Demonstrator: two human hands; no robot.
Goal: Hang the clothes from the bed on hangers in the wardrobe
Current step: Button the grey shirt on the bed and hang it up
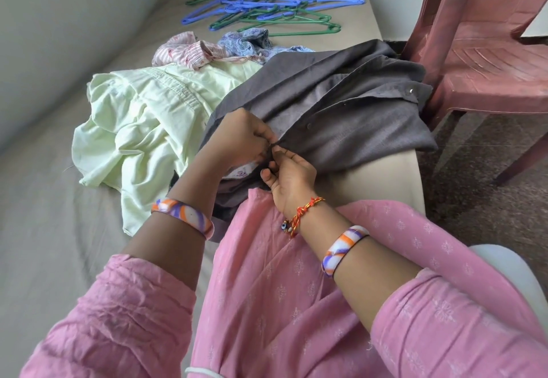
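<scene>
Your clothes and hangers lie spread over the bed, with the grey shirt nearest you.

You have the grey shirt (341,105) draped over the bed's right edge, its button placket running diagonally and its near end bunched by your lap. To its left you see a pale green shirt (139,122) crumpled, collar band facing up, partly under the grey one. Behind them a pink striped garment (184,50) and a blue printed garment (252,41) lie rumpled side by side. Farther back, your blue and green plastic hangers (272,10) lie in a tangled, overlapping pile.
</scene>
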